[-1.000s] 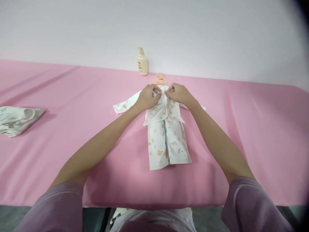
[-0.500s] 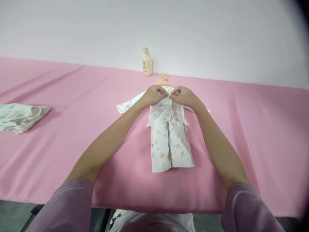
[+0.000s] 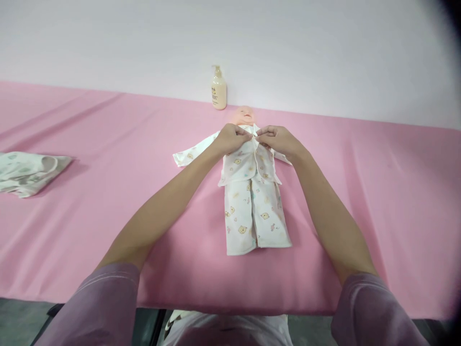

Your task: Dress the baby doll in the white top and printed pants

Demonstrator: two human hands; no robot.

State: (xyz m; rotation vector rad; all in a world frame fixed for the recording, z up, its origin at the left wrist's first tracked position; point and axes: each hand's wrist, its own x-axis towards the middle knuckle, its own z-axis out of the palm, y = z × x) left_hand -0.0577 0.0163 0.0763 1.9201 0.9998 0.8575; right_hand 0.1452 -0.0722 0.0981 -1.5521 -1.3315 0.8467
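A baby doll (image 3: 244, 115) lies face up, its head toward the wall. It wears a white printed jacket (image 3: 238, 166) and matching trousers (image 3: 240, 223). My left hand (image 3: 232, 138) pinches the front edge of the jacket near the collar. From the other side my right hand (image 3: 278, 140) pinches the opposite edge of the opening, its fingertips close to the left ones. A small fastener seems to show between the fingertips, too small to make out. Below the hands the jacket front lies overlapped, with its lower corners spread over the trousers.
Behind the doll's head a cream pump bottle (image 3: 219, 90) stands against the white wall (image 3: 324, 57). A folded white printed cloth (image 3: 32, 173) lies at the far left. Everything rests on a pink-covered table (image 3: 108, 202), whose front edge runs close to my body.
My right hand has shifted slightly right, and its fingers are straighter. The left hand keeps its pinch on the jacket. The whole view has moved a little.
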